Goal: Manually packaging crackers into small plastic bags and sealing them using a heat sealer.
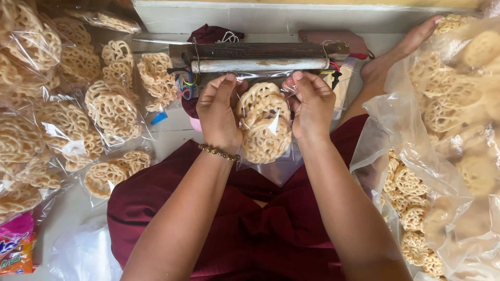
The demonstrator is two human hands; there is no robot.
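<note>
— Holding what, exactly?

— Both hands grip one clear plastic bag of pale, lacy flower-shaped crackers (264, 125). The left hand (217, 112) pinches its upper left edge, the right hand (311, 106) its upper right edge, fingers closed on the film, so the open mouth stays stretched flat.

— Why up there?

— The bag's mouth lies just beyond the fingertips, against a long bar-shaped sealing device of dark wood and grey metal (260, 57); I judge the top is held taut so it lies flat at the bar.

— And round about?

— Left of the left hand, filled clear bags of the same crackers (112, 112) lie heaped on the floor, apart from the hands. Right of the right hand, a big clear plastic sack of loose crackers (453, 130) slumps open, within reach. Far down by the left elbow sits a pink and orange printed packet (15, 250). Behind the left hand, a small blue scrap (159, 117) lies on the floor.
</note>
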